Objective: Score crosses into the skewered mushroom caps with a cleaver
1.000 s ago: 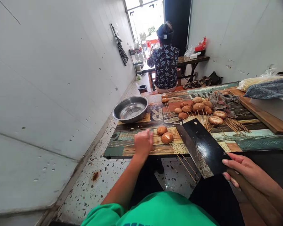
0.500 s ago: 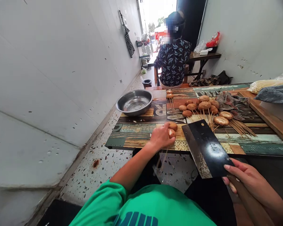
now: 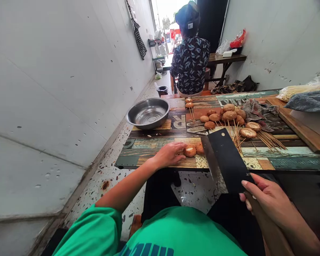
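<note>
White left wall, pitted and scuffed; white right wall also marked; speckled floor below. Bright daylight enters by the far opening, beside a black panel. Patchwork-patterned tabletop in foreground; dark-brown table stands beyond, near right wall.

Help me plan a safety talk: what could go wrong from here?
The cleaver in the right hand is close to the two mushrooms beside the left hand; a slip might cut that hand. Those rounded mushrooms lie near the front edge of the table, so a knock could roll one off.
</note>
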A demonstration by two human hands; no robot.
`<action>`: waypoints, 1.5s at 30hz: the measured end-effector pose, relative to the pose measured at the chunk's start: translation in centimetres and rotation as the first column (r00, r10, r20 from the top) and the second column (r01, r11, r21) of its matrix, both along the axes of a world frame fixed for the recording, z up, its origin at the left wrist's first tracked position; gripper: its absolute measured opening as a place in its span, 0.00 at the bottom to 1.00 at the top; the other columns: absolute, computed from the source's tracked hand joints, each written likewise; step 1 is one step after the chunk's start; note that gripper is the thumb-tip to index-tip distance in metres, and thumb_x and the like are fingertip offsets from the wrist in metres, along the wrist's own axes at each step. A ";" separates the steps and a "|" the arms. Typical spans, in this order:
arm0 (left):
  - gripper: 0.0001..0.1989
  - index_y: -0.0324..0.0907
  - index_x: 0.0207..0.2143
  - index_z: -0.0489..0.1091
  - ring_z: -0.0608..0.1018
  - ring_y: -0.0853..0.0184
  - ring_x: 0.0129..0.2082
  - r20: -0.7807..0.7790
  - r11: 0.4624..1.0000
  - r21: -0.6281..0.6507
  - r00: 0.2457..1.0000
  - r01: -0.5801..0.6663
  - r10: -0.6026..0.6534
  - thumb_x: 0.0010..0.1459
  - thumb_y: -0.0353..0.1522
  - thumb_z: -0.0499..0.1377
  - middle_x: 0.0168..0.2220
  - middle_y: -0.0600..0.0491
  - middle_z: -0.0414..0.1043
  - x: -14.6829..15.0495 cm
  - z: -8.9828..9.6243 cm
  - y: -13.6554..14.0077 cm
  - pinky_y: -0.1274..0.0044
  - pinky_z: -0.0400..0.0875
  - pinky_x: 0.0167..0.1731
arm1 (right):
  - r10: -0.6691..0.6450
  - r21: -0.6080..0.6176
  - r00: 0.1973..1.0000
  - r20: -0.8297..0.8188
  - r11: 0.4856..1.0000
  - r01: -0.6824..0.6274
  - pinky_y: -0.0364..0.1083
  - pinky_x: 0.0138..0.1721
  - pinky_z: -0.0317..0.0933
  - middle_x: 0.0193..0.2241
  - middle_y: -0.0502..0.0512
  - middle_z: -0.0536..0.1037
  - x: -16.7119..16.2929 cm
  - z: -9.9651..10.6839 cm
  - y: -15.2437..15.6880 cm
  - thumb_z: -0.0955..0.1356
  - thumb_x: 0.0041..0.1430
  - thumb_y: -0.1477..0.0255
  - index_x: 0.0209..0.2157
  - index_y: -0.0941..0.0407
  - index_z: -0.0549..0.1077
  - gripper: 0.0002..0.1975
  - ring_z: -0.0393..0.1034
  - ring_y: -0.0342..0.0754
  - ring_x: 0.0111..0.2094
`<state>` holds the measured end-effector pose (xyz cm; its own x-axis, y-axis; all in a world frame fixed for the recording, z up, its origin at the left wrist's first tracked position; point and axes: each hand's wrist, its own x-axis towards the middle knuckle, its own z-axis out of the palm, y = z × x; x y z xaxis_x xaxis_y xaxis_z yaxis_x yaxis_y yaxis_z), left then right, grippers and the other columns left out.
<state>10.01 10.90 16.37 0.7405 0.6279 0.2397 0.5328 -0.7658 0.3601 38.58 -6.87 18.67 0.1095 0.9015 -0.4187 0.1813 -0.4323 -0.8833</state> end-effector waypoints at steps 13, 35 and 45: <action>0.10 0.43 0.41 0.74 0.78 0.62 0.43 0.286 0.961 -0.074 0.917 -0.267 0.277 0.56 0.33 0.63 0.42 0.50 0.77 2.6 -2.4 -1.3 0.72 0.72 0.46 | -0.008 -0.062 0.997 -0.074 0.998 0.004 0.41 0.17 0.60 0.18 0.49 0.75 0.4 -0.2 -0.7 0.68 0.53 0.51 0.28 0.53 0.61 0.21 0.65 0.43 0.16; 0.11 0.40 0.43 0.75 0.79 0.62 0.45 0.431 0.937 0.066 0.857 -0.342 0.283 0.57 0.32 0.63 0.43 0.47 0.78 2.3 -4.9 -2.4 0.68 0.74 0.47 | 0.097 -0.115 0.984 -0.148 0.987 -0.115 0.40 0.17 0.57 0.16 0.45 0.74 -1.3 -0.3 1.3 0.68 0.52 0.55 0.30 0.53 0.59 0.18 0.65 0.42 0.15; 0.10 0.40 0.43 0.76 0.79 0.62 0.45 0.451 0.950 0.029 0.852 -0.310 0.264 0.58 0.32 0.62 0.43 0.47 0.78 2.2 -4.9 -2.4 0.68 0.74 0.49 | 0.127 -0.116 0.980 -0.151 0.983 -0.145 0.40 0.16 0.59 0.17 0.45 0.74 -1.2 -0.8 2.4 0.66 0.54 0.55 0.31 0.53 0.58 0.18 0.65 0.41 0.14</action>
